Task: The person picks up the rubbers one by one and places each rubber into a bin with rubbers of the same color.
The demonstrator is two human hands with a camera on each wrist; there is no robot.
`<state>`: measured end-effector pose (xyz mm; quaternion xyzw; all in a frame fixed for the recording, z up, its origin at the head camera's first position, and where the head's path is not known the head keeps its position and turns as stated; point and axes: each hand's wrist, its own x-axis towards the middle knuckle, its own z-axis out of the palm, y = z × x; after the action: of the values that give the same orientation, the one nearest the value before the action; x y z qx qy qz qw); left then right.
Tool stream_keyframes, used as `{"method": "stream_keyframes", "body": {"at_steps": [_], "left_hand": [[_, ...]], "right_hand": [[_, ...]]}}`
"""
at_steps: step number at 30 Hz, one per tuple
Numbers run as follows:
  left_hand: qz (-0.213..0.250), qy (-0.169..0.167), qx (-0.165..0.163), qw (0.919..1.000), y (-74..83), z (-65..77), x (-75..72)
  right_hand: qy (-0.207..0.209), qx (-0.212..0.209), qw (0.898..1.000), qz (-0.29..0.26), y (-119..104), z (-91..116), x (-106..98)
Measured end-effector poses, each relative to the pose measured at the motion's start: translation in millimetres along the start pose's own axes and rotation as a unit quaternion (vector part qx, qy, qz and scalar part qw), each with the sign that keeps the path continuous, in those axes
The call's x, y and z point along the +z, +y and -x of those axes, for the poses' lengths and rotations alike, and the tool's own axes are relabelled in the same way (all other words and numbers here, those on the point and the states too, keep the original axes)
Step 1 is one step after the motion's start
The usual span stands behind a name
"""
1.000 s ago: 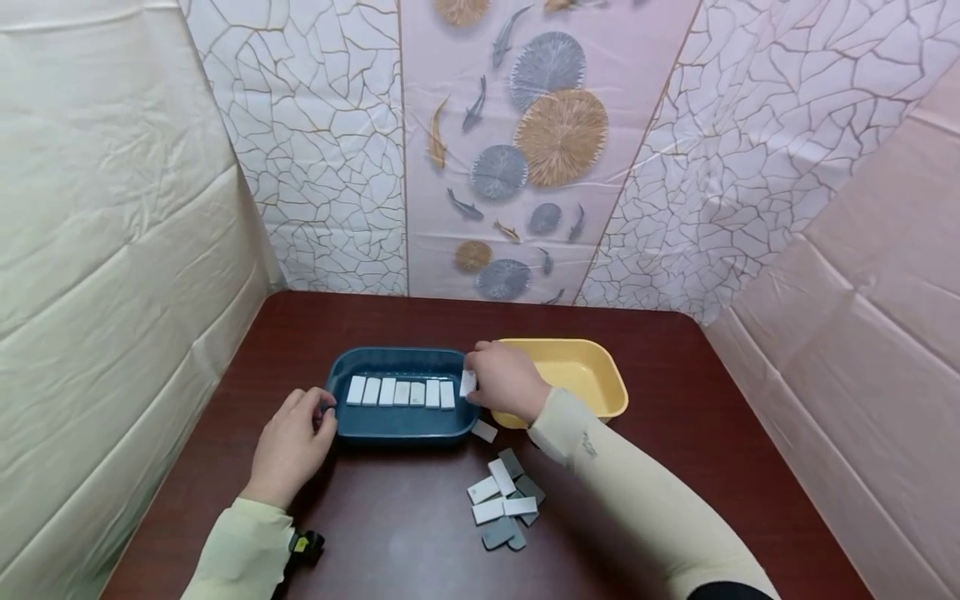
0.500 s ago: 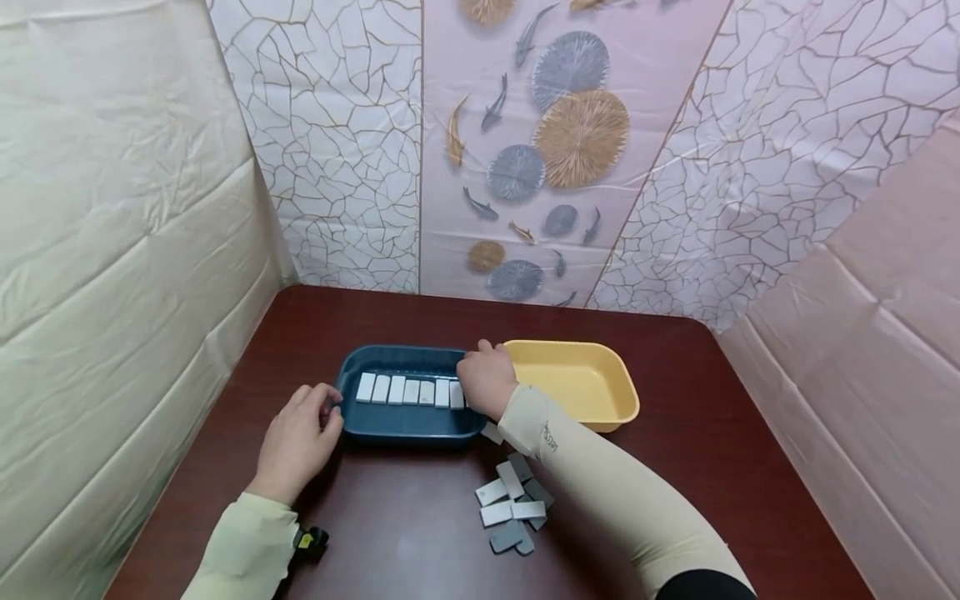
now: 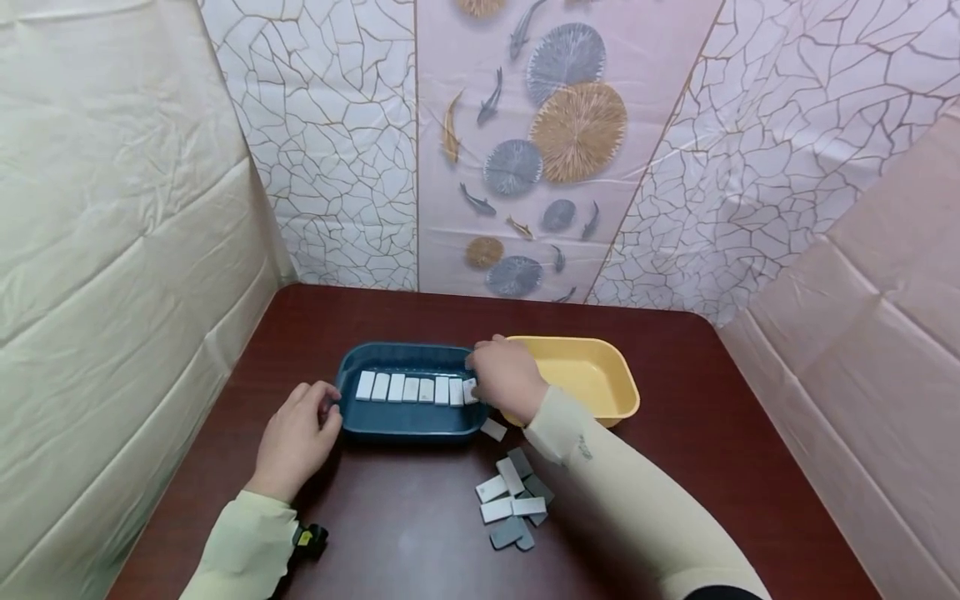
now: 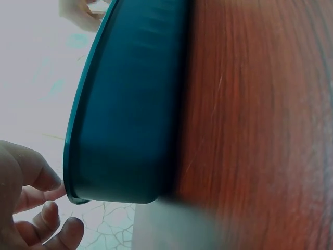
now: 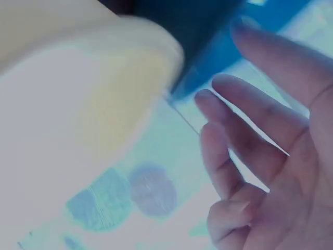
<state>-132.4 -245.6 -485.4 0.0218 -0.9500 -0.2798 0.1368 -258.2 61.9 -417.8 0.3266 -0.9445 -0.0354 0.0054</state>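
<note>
My right hand [image 3: 508,377] is at the right end of a blue tray [image 3: 412,429], its fingers beside the last white tile [image 3: 470,391] of a row. In the right wrist view, my right fingers [image 5: 255,112] are spread apart, with nothing visible between them. Several white domino-like tiles [image 3: 404,388] lie side by side inside the tray, the last one slightly tilted. At the tray's left end rests my left hand [image 3: 298,429], loosely bent. The left wrist view shows its fingertips [image 4: 52,182] right at the rim's corner.
A yellow tray [image 3: 592,379] stands right of the blue one, partly behind my right hand. One pale tile [image 3: 493,429] lies on the table by the blue tray's corner. Nearer is a loose pile of white and grey tiles [image 3: 513,507]. Draped cloth walls [image 3: 127,250] surround the table.
The white tile my right hand held is now laid at the right end of the row. My right hand has drawn slightly right from it. My left hand stays by the rim.
</note>
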Motion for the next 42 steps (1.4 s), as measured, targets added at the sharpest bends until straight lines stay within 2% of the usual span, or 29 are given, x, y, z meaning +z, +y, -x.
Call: {"method": "stream_keyframes", "body": {"at_steps": [4, 6, 9, 12, 15, 19, 26, 37, 42], "left_hand": [[0.001, 0.004, 0.001, 1.0000, 1.1, -0.2, -1.8], [0.001, 0.007, 0.002, 1.0000, 1.6, -0.8, -2.4], [0.001, 0.003, 0.001, 1.0000, 2.5, -0.9, -1.4], [-0.001, -0.003, -0.002, 1.0000, 3.1, 0.2, 1.1], [-0.002, -0.004, -0.005, 1.0000, 2.2, 1.2, 3.3], [0.004, -0.001, -0.013, 0.9999, 1.7, 2.5, 3.4], [0.008, -0.002, -0.021, 0.9997, 3.9, 2.7, 2.7], [0.003, 0.003, -0.018, 0.9998, 7.7, 3.4, 5.1], [-0.001, -0.003, -0.021, 0.9998, 9.1, 4.1, 6.2]], "right_hand": [[0.049, -0.028, 0.994, -0.088, 11, 37, -21], [0.045, -0.054, 0.991, -0.117, 15, 55, -24], [0.001, -0.092, 0.985, -0.146, 19, 79, -13], [-0.048, -0.114, 0.980, -0.157, 24, 97, 11], [-0.062, -0.136, 0.977, -0.150, 25, 108, 34], [-0.061, -0.157, 0.977, -0.127, 26, 114, 49], [-0.082, -0.163, 0.978, -0.106, 29, 115, 51], [-0.107, -0.163, 0.972, -0.129, 30, 107, 49], [-0.113, -0.179, 0.968, -0.133, 29, 105, 50]]}}
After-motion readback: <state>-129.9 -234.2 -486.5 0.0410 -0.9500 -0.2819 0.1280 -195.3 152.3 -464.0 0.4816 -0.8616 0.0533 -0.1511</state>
